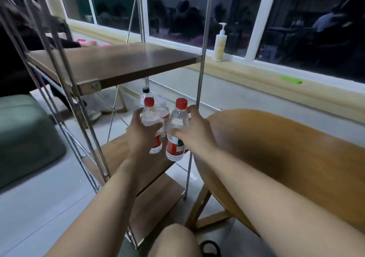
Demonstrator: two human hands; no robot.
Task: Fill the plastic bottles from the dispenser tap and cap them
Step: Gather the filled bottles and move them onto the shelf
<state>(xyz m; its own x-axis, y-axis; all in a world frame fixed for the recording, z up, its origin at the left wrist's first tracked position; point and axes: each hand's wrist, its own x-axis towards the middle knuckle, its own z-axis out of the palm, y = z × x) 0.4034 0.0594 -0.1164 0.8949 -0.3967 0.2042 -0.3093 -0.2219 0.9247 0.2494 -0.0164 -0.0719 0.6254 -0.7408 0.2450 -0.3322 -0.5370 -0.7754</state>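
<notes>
Shelf (115, 153) — clear, red-capped bottles (178, 119)

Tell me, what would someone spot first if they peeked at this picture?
Two clear bottles with bright red caps, mid-picture: the left hand grips the left bottle and the right hand grips the right bottle, at the middle shelf of a metal rack. Behind them stands a black-capped bottle, and a pale pump bottle stands on the windowsill, upper right.
</notes>
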